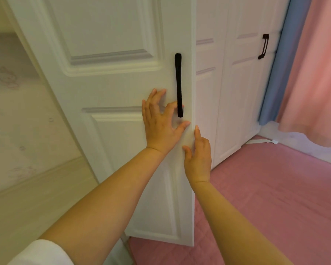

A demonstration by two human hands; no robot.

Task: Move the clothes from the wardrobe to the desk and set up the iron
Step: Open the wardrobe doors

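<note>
A white panelled wardrobe door (pixel 107 92) stands swung out toward me, with a long black handle (pixel 178 85) near its free edge. My left hand (pixel 161 121) lies against the door face just left of the handle's lower end, fingers spread and a fingertip touching the handle. My right hand (pixel 198 153) is at the door's free edge below the handle, index finger pointing up along the edge. No clothes, desk or iron are in view.
More closed white wardrobe doors (pixel 237 83) with black handles (pixel 263 46) run to the right. A blue curtain (pixel 279 64) and a pink curtain (pixel 313 73) hang at the far right. Pink bedding or floor covering (pixel 266 197) fills the lower right. A pale wooden panel (pixel 17 131) is at left.
</note>
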